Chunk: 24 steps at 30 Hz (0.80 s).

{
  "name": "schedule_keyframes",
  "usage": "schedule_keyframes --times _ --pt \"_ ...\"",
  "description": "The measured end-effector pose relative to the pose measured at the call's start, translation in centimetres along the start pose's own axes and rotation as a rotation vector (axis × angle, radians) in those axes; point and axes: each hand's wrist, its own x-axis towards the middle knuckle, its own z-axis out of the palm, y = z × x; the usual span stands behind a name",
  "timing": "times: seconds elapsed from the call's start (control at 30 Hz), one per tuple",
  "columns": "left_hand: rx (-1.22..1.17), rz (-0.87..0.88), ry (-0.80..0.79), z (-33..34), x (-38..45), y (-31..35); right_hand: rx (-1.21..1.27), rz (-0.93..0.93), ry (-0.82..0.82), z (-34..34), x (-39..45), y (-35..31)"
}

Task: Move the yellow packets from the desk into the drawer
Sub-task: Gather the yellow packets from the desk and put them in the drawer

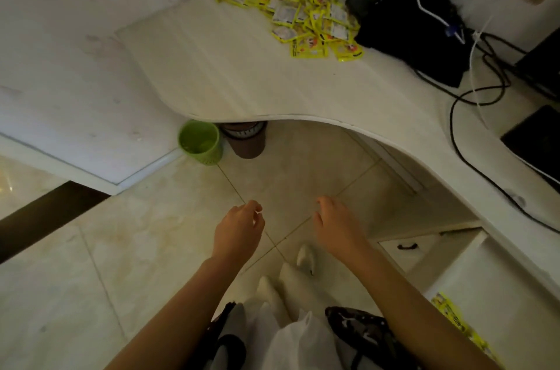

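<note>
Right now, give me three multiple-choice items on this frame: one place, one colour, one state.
1. Where does the heap of yellow packets lie?
A. on the white desk top beside the black bag
B. on the floor tiles
C. in the bin

2. What colour is the small plastic bin under the curved white desk?
A. red
B. green
C. blue

3. What do the hands hold?
A. a packet each
B. a cable
C. nothing

Key: 1 A, the heap borders the black bag; 2 B, its wall is light green; 3 C, left hand and right hand hang empty over the floor.
</note>
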Motion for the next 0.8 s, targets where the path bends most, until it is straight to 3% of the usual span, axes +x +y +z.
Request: schedule_keyframes --times 0.8 --pt "-0.117 -0.033 0.089 -6.8 32.3 8.3 -0.042 -0.073 0.062 -14.9 30.8 0.8"
